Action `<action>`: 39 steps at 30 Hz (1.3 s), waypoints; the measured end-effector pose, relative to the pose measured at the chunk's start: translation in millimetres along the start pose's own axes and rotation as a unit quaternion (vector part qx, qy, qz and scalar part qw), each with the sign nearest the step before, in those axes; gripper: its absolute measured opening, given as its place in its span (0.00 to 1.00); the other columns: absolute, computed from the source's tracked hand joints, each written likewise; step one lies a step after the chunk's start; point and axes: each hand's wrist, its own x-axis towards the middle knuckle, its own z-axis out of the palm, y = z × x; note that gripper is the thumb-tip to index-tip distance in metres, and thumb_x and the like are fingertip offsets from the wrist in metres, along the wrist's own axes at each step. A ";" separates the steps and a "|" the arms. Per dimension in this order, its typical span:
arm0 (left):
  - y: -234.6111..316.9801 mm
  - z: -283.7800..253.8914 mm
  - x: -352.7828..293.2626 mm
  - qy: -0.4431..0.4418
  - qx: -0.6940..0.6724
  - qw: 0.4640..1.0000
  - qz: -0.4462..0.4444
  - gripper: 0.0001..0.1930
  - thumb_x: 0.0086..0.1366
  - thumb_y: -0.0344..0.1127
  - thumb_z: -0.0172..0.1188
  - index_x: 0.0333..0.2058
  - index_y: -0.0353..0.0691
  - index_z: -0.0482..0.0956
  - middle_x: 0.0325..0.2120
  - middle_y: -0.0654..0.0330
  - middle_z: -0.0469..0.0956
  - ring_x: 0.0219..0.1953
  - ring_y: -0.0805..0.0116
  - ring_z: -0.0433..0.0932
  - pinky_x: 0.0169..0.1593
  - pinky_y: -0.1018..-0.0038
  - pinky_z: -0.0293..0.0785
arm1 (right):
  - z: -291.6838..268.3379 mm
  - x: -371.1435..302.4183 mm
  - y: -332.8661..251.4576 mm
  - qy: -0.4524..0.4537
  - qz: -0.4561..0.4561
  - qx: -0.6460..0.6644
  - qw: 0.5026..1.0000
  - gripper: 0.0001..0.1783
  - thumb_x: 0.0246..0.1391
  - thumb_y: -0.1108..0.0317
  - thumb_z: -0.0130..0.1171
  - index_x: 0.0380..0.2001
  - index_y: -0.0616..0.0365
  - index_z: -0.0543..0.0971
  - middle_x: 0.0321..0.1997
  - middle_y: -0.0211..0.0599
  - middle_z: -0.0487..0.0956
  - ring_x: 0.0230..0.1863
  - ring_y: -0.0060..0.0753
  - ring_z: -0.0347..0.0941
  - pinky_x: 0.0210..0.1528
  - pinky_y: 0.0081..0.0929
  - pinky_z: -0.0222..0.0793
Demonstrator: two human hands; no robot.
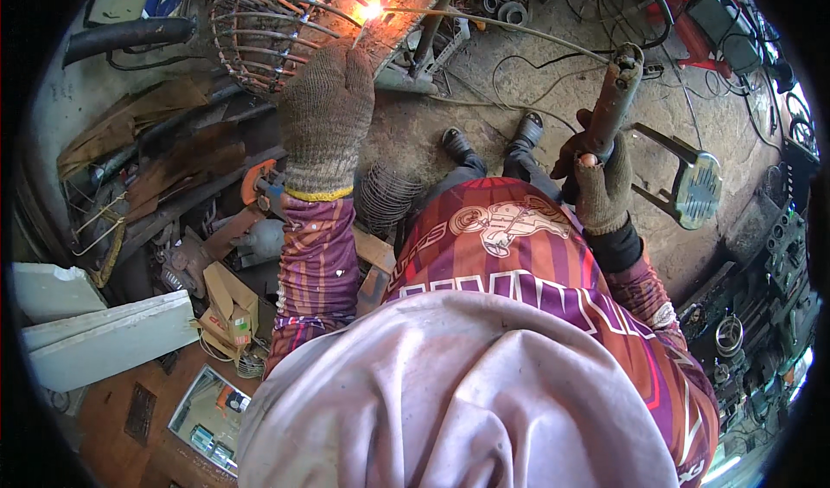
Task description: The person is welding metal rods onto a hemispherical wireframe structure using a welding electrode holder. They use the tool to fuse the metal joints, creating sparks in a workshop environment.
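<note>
My right hand (603, 185), in a worn knit glove with a bare fingertip showing, grips a welding electrode holder (619, 90). A long thin welding electrode (510, 27) runs left from its jaws to a bright arc (370, 10). The arc burns at the right edge of a rounded cage of metal rods (277, 21) on a worktable. Close below the arc is my left hand (328, 90), in a brown knit glove with a yellow cuff. Its fingers are closed on a thin metal rod (359, 37) pointing at the arc; most of the grip is hidden by the glove.
Cables (605, 21) cross the concrete floor around my feet. A metal stool (692, 185) stands right of my right hand. At left lie scrap metal, an orange-guarded tool (258, 181), a coil of wire (386, 198), a cardboard box (229, 315) and white boards (108, 324). Tools crowd the right side.
</note>
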 end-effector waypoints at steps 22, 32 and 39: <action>13.1 6.3 -5.3 0.019 -0.017 0.998 -0.051 0.14 0.70 0.43 0.60 0.42 0.37 0.83 0.29 0.49 0.83 0.32 0.47 0.84 0.37 0.57 0.80 | 8.2 6.3 2.3 -0.012 0.045 0.148 0.988 0.45 0.60 0.48 0.66 0.67 0.70 0.62 0.37 0.36 0.77 0.33 0.27 0.76 0.34 0.26 0.77; -3.8 1.1 0.5 -0.034 -0.048 0.998 -0.003 0.07 0.68 0.37 0.60 0.33 0.41 0.79 0.22 0.51 0.79 0.23 0.49 0.81 0.27 0.58 0.78 | 12.2 6.2 -12.8 -0.041 -0.060 0.022 0.997 0.44 0.64 0.44 0.60 0.65 0.72 0.60 0.32 0.40 0.77 0.28 0.29 0.75 0.31 0.24 0.72; -4.5 -0.1 0.6 0.046 -0.027 0.995 0.084 0.09 0.69 0.38 0.59 0.33 0.40 0.80 0.25 0.48 0.80 0.27 0.47 0.82 0.31 0.56 0.79 | 12.6 1.1 -11.1 -0.022 0.007 0.046 0.999 0.48 0.60 0.42 0.65 0.67 0.71 0.61 0.36 0.37 0.77 0.31 0.27 0.75 0.32 0.25 0.73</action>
